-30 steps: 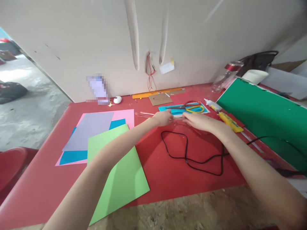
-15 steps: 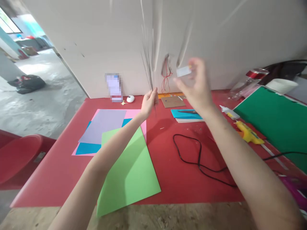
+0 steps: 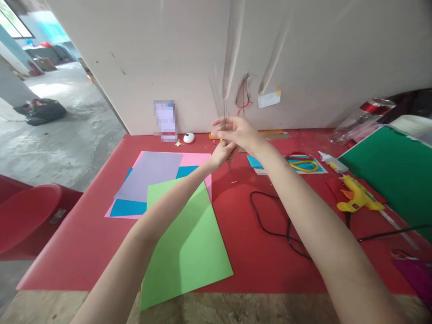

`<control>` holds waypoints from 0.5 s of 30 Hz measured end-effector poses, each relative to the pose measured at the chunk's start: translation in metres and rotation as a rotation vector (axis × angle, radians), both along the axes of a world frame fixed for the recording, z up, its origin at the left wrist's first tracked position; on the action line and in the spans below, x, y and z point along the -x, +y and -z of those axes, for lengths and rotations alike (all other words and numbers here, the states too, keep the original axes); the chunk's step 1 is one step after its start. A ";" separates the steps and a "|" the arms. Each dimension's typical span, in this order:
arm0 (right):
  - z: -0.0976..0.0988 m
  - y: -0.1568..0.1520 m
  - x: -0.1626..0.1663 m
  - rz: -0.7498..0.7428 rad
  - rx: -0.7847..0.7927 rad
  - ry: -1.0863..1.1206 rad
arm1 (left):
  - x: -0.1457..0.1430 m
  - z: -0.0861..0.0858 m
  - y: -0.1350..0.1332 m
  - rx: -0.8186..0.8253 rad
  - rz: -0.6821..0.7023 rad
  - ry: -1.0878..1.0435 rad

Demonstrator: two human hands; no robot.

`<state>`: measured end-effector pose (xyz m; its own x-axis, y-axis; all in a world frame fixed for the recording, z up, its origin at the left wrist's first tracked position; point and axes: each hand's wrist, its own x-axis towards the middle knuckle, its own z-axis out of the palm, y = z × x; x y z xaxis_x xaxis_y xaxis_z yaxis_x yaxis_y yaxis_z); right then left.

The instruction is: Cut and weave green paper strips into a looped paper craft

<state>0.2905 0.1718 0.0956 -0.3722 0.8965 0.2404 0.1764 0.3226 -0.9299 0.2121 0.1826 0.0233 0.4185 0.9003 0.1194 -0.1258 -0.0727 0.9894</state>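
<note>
My left hand (image 3: 224, 154) is closed around a bundle of thin, stiff wires (image 3: 225, 108) that stand upright above the table, with short ends poking out below the fist. Just above it, my right hand (image 3: 238, 132) has its thumb and fingers curled about the same wires. Motion blurs the wires' upper tips. Beneath the left forearm lies a light green sheet (image 3: 189, 238), partly over a lilac sheet (image 3: 151, 175) and some blue and pink paper.
A small white label (image 3: 269, 100) hangs on the wall by yellow tape. To the right are yellow-handled scissors (image 3: 305, 166), a glue bottle (image 3: 332, 162), a yellow glue gun (image 3: 361, 195) with black cord and a green board (image 3: 388, 166). A phone (image 3: 166, 120) leans on the wall.
My right hand has left the white label, which now sits on the wall, and moved left onto the wires. The left hand still grips the bundle. The view has shifted slightly.
</note>
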 end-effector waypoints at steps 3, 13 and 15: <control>-0.009 -0.004 0.010 0.028 0.007 0.070 | 0.001 -0.011 0.003 0.002 0.085 0.044; -0.013 -0.011 0.011 0.149 -0.016 0.421 | 0.017 -0.011 -0.014 -0.148 0.197 0.017; -0.012 -0.012 0.009 0.218 0.030 0.460 | 0.019 -0.003 -0.019 -0.173 0.156 0.033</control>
<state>0.2817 0.1598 0.1078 -0.0374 0.9507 0.3080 -0.1931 0.2955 -0.9356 0.1928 0.1640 0.0264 0.5570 0.7919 0.2503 -0.1165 -0.2239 0.9676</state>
